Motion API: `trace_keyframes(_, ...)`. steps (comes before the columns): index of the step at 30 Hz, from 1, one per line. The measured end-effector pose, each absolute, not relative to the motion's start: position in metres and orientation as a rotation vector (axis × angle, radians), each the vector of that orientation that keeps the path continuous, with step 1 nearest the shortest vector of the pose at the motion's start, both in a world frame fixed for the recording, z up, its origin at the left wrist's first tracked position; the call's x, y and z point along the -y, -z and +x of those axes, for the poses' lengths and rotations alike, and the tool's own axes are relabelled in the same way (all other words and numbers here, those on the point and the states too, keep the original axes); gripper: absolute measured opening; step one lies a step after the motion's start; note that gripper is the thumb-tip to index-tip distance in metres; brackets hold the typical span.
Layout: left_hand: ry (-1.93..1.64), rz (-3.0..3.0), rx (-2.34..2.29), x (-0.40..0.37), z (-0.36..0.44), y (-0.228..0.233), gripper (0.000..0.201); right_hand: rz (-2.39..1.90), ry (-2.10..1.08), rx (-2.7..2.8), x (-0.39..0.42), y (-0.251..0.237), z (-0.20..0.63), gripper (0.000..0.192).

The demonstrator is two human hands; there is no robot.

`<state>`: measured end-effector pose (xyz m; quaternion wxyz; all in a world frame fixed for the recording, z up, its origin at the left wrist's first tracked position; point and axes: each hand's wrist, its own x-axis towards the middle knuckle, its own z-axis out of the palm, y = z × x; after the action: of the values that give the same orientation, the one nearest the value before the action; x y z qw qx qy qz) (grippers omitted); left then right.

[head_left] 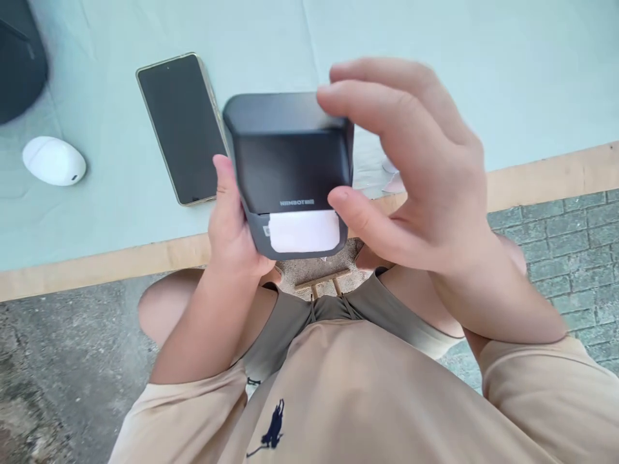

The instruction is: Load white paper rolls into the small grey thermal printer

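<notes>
Two hands bracket the label printer (290,174): left hand (232,225) grasps its left side; right hand (425,180) fingers (348,96) pinch its right edge, thumb by the paper slot.

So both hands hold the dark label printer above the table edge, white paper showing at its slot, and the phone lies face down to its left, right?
Not quite: the phone lies face up, its dark screen showing in the head view. The rest holds: left hand and right hand hold the dark label printer above the table edge, white paper at its slot.
</notes>
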<state>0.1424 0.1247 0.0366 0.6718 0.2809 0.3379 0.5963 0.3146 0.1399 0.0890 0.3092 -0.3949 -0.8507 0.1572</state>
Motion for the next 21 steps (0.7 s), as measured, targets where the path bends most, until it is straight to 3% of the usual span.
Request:
trace_keyframes(10, -1.257, 0.506, -0.788, -0.125, 0.143, -0.037, 0.041, -1.09, -0.504, 2.384, -0.14, -0.099, 0.315, 0.059)
trace_keyframes(13, -1.288, 0.583, -0.763, -0.127, 0.144, -0.033, 0.047, -1.174, -0.34, 2.294, -0.139, -0.103, 0.317, 0.052)
trace_keyframes(17, -1.215, 0.743, -0.721, -0.126, 0.143, -0.022, 0.041, -1.265, -0.176, 1.966, -0.139, -0.1, 0.317, 0.017)
trace_keyframes(21, -1.17, 0.772, -0.763, -0.125, 0.143, -0.021, 0.032, -1.334, -0.27, 1.711, -0.143, -0.098, 0.318, 0.019)
